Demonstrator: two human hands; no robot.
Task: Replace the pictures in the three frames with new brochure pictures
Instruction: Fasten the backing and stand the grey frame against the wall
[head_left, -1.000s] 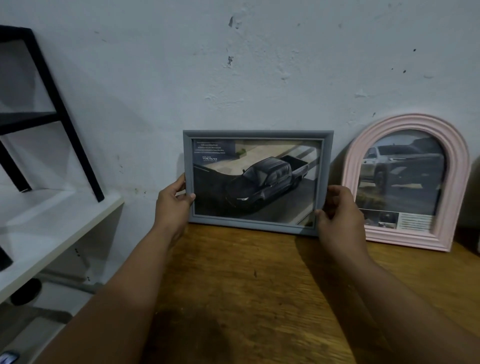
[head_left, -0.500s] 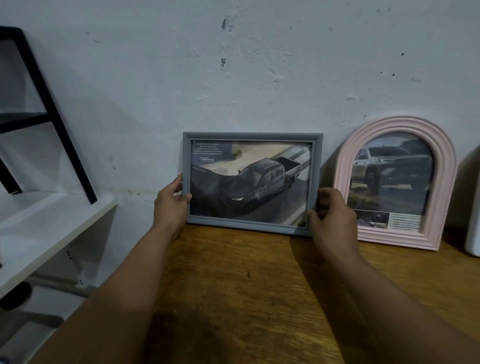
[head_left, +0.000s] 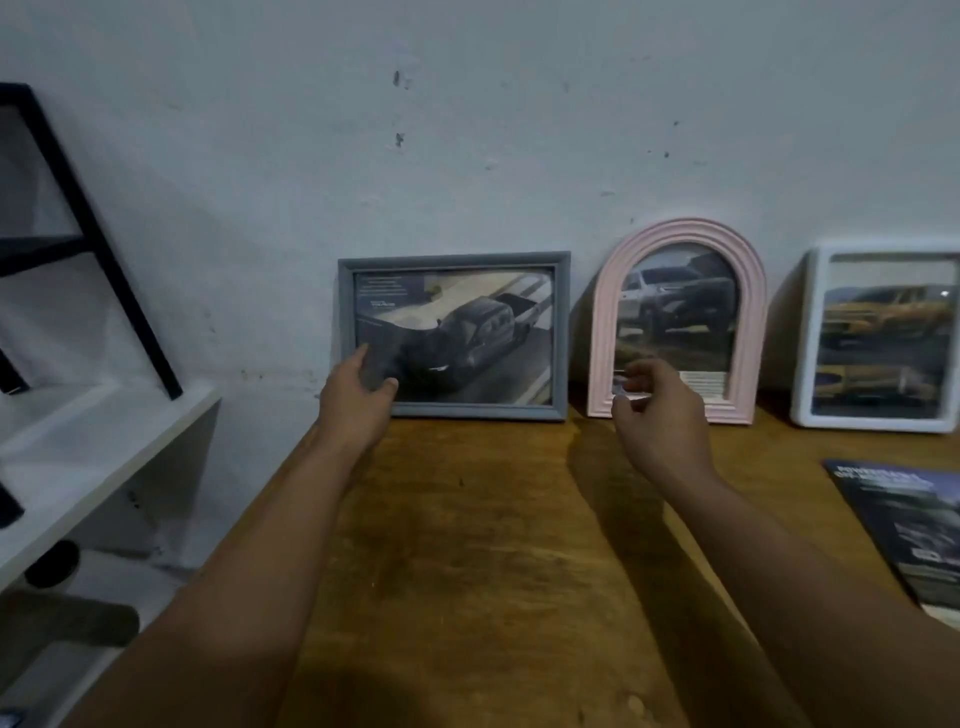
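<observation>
Hands, left (head_left: 358, 400) and right (head_left: 660, 415), open, seemingly (blurred) off the grey frame (head_left: 452, 413).

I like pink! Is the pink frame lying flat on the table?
No, the pink frame stands upright against the wall.

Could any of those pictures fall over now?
Maybe. The grey rectangular frame only leans on the wall, with the left hand at its corner; a nudge could slide its base along the wooden table. The right hand hovers open before the pink arched frame, so a careless move might tip it toward the white frame.
</observation>
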